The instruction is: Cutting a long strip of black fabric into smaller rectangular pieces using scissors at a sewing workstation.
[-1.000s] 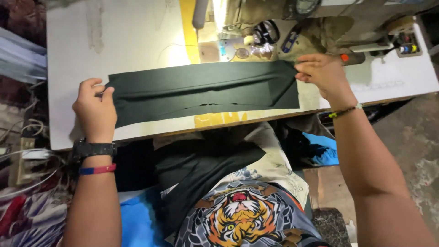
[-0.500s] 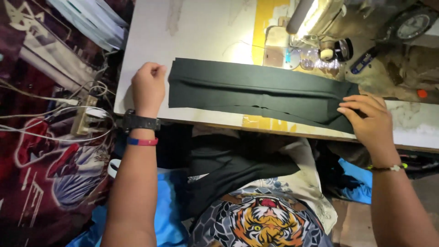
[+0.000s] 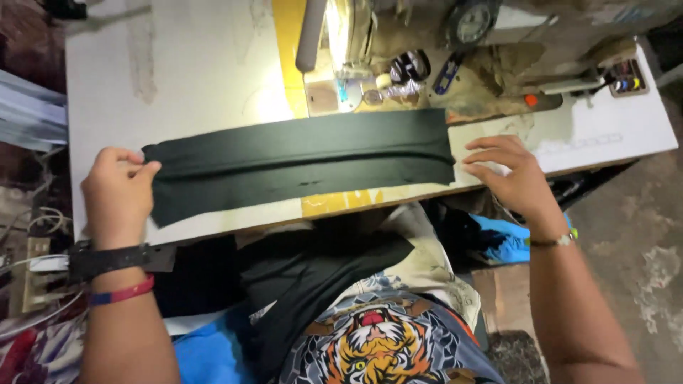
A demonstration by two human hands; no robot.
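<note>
A long strip of dark fabric [image 3: 302,163] lies flat across the white sewing table [image 3: 206,78], stretched from left to right just in front of the sewing machine [image 3: 398,43], its near edge close to the table's front rim; the left hand [image 3: 117,195] sits at the strip's left end, knuckles up and wrist bent slightly back, with thumb and forefinger pinched together on the corner of the cloth, so the grip is closed on the fabric; the left forearm runs straight back toward the body, wearing a black wrist strap [image 3: 117,259] and below it a red and blue band [image 3: 121,291]; the right hand [image 3: 512,178] rests at the strip's right end, palm down, fingers spread and stretched leftward, their tips at or just beside the cloth's edge; it grasps nothing and lies slack and flat on the table; whether the fingertips actually touch the fabric I cannot tell; the right forearm angles in from the lower right, with a thin bracelet [image 3: 555,240] at the wrist; more dark cloth [image 3: 313,277] hangs off the table's front edge into the person's lap, over a shirt printed with a tiger [image 3: 377,341]; a blue cloth [image 3: 509,238] lies under the table beside the right wrist.
</note>
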